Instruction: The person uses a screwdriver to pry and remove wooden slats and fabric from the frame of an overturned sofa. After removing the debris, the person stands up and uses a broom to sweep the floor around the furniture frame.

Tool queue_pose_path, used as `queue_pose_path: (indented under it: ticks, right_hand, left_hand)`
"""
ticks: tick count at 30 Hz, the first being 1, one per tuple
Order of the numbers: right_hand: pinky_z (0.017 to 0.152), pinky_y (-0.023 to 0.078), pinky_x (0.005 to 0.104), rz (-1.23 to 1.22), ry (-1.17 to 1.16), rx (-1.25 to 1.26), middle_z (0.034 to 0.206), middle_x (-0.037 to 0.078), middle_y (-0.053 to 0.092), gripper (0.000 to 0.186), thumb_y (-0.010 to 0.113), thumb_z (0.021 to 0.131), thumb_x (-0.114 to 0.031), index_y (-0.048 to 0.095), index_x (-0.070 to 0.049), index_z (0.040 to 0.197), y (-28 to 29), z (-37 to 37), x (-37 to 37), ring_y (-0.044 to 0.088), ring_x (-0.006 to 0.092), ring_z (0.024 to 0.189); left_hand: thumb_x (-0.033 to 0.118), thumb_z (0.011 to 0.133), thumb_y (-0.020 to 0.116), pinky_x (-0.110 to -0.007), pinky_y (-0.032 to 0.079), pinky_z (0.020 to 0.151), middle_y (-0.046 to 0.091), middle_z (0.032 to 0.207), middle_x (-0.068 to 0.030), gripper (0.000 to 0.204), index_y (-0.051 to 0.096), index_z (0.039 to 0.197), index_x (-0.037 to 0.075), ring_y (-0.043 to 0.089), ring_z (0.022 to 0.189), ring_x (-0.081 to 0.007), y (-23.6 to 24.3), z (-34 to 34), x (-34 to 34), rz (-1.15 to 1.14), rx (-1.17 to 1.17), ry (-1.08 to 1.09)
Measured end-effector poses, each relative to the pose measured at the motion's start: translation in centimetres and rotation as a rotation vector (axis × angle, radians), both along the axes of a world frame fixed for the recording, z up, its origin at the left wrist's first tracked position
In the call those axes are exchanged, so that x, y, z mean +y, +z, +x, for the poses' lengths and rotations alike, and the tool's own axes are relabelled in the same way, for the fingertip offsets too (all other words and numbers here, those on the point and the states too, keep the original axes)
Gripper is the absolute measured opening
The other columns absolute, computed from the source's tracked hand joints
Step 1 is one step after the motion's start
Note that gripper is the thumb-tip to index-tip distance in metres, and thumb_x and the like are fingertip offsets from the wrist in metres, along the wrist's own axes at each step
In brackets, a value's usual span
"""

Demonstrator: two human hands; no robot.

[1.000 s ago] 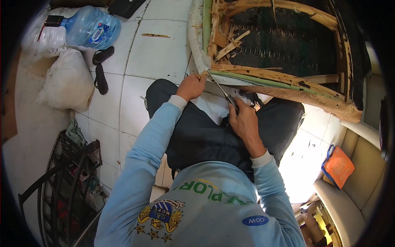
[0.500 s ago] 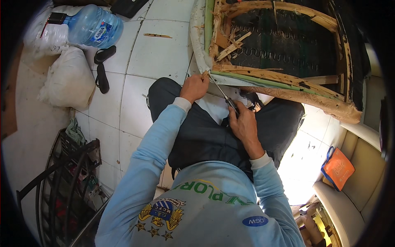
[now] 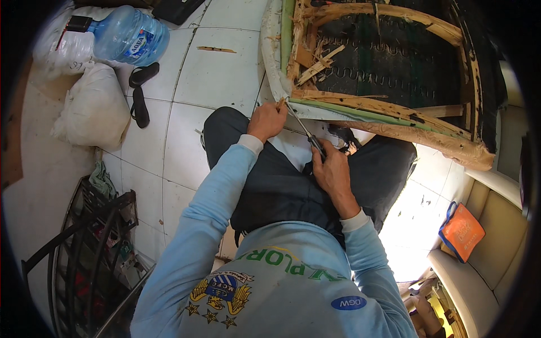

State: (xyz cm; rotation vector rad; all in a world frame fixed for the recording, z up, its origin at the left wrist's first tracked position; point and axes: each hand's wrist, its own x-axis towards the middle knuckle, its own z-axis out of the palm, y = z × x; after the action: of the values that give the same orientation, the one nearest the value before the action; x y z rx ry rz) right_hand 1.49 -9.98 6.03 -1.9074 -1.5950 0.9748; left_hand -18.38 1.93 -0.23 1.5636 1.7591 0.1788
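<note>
An upturned upholstered seat (image 3: 383, 99) shows a splintered wooden frame, green edging, zigzag springs and torn pale covering. My left hand (image 3: 266, 121) is closed at its near left corner, pinching a small tan scrap (image 3: 282, 103), whether fabric or wood I cannot tell. My right hand (image 3: 331, 172) is wrapped round the dark handle of a long metal screwdriver (image 3: 304, 127), whose shaft reaches that corner beside my left fingers. Its tip is too small to make out. My crossed legs in dark trousers lie beneath both hands.
Left are a blue water jug (image 3: 124, 42), white sacks (image 3: 93, 110), black sandals (image 3: 141, 104) and dark curved metalwork (image 3: 84, 236). An orange bag (image 3: 462, 228) rests on a beige bench (image 3: 499, 253) at right. Wood splinters (image 3: 216, 49) lie on the white tiles.
My left hand has shifted slightly up and right at the corner. My right hand and the screwdriver have moved a little up and left, with both grips kept.
</note>
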Motion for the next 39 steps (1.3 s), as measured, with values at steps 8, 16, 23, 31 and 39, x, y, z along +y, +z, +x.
queue_pose_path:
  ticks: [8, 16, 23, 31, 39]
  right_hand:
    - [0.069, 0.054, 0.0525, -0.031, -0.033, 0.013, 0.081, 0.024, 0.072, 0.024, 0.064, 0.098, -0.019, 0.070, 0.001, 0.109, -2.5, -2.0, 0.4, 0.070, 0.0443, 0.079]
    - [0.054, 0.048, 0.0392, -0.386, -0.271, 0.607, 0.074, 0.011, 0.071, 0.036, 0.061, 0.103, -0.032, 0.072, 0.002, 0.098, -4.8, 0.1, 2.3, 0.062, 0.0213, 0.059]
    - [0.066, 0.053, 0.0567, -0.075, -0.015, -0.134, 0.088, 0.033, 0.070, 0.037, 0.057, 0.104, -0.034, 0.071, 0.000, 0.099, -3.5, -2.2, 1.1, 0.071, 0.0469, 0.085]
    - [0.067, 0.053, 0.0526, -0.152, -0.111, 0.233, 0.087, 0.033, 0.069, 0.048, 0.060, 0.103, -0.041, 0.064, 0.006, 0.111, -6.8, -2.8, -0.1, 0.070, 0.0491, 0.086]
    - [0.051, 0.046, 0.0361, -0.560, -0.248, 0.705, 0.070, 0.010, 0.064, 0.050, 0.062, 0.102, -0.045, 0.069, 0.004, 0.098, -4.1, -0.6, 2.4, 0.061, 0.0198, 0.057]
  left_hand:
    - [0.037, 0.099, 0.051, -0.055, 0.054, 0.089, 0.071, 0.100, -0.0324, 0.047, 0.074, 0.101, -0.005, 0.068, 0.098, -0.0508, -1.0, 0.1, 0.6, 0.081, 0.018, -0.002]
    - [0.036, 0.101, 0.050, -0.056, 0.054, 0.087, 0.070, 0.098, -0.0329, 0.047, 0.073, 0.101, -0.005, 0.068, 0.095, -0.0510, -0.9, 0.2, 1.3, 0.126, 0.027, -0.034]
    - [0.036, 0.102, 0.048, -0.056, 0.054, 0.085, 0.070, 0.093, -0.0333, 0.047, 0.074, 0.097, -0.003, 0.068, 0.091, -0.0518, -1.3, -0.2, 0.7, 0.159, 0.039, -0.002]
    - [0.038, 0.102, 0.048, -0.057, 0.054, 0.085, 0.070, 0.094, -0.0336, 0.049, 0.075, 0.097, -0.003, 0.068, 0.091, -0.0524, -0.2, 0.4, 0.6, 0.158, 0.044, -0.032]
    - [0.051, 0.100, 0.057, -0.050, 0.054, 0.082, 0.071, 0.094, -0.0276, 0.059, 0.070, 0.099, -0.007, 0.069, 0.090, -0.0428, -0.1, 1.5, 1.3, 0.090, -0.042, 0.041]
